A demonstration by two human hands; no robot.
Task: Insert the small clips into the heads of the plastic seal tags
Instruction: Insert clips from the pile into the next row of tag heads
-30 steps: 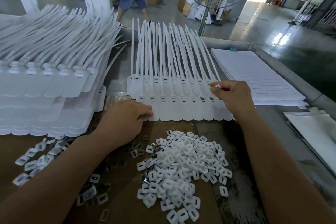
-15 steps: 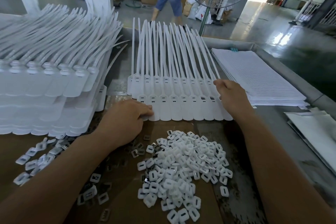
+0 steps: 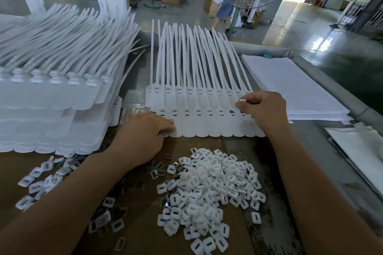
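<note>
A tall stack of tags (image 3: 51,97) fills the left of the frame and lined paper sheets (image 3: 296,87) the right, hemming in the centre row of seal tags (image 3: 207,118). The clip pile (image 3: 209,188) lies lower centre. The left hand (image 3: 143,136) presses relaxed fingers on the row's left end. The right hand (image 3: 263,107) pinches one clip (image 3: 242,100) above the right-end heads.

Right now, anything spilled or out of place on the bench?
No damage shows. The row of seal tags lies aligned. Clips lie outside the main pile: a loose scatter sits on the cardboard at the left, below the stacked tags. Two straps splay sideways out of that stack.
</note>
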